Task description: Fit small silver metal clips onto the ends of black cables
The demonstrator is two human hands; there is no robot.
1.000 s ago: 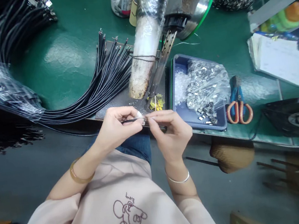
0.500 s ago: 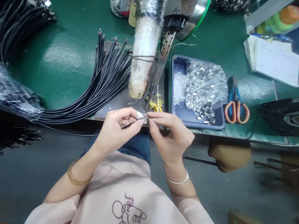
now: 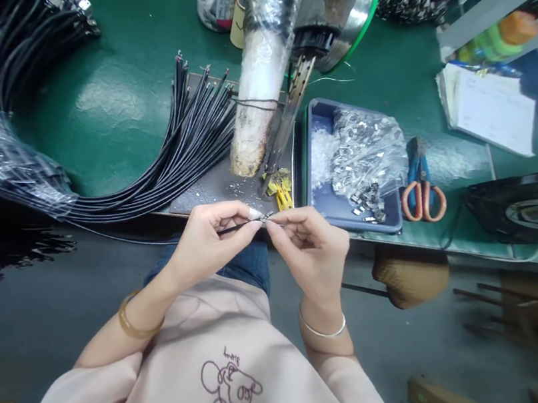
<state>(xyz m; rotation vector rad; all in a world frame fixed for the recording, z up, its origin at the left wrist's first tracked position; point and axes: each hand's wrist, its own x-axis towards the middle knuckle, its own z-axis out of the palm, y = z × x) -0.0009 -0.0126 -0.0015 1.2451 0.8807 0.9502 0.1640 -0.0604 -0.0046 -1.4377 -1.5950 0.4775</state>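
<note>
My left hand point(image 3: 219, 239) pinches a thin black cable point(image 3: 239, 225) near its end, with something white around a fingertip. My right hand point(image 3: 308, 239) meets it, thumb and fingertips pressed together at the cable's tip. A small metal piece point(image 3: 267, 216) shows between the two hands; its exact shape is too small to make out. Just beyond the hands lies a yellow piece point(image 3: 282, 193) under the fume-covered tool's tip. A bundle of black cables point(image 3: 145, 186) with stripped ends curves along the bench to the left.
A blue tray point(image 3: 317, 204) holds bagged metal connectors point(image 3: 365, 153). Beside it lie cutters with orange handles point(image 3: 423, 198). A white wrapped tube point(image 3: 257, 89) hangs over the bench, near a solder spool point(image 3: 359, 26). Papers point(image 3: 492, 107) lie at the right.
My right hand has lowered slightly and its fingers have curled in more at the cable tip. My left hand has shifted a little downward, still pinching the cable.
</note>
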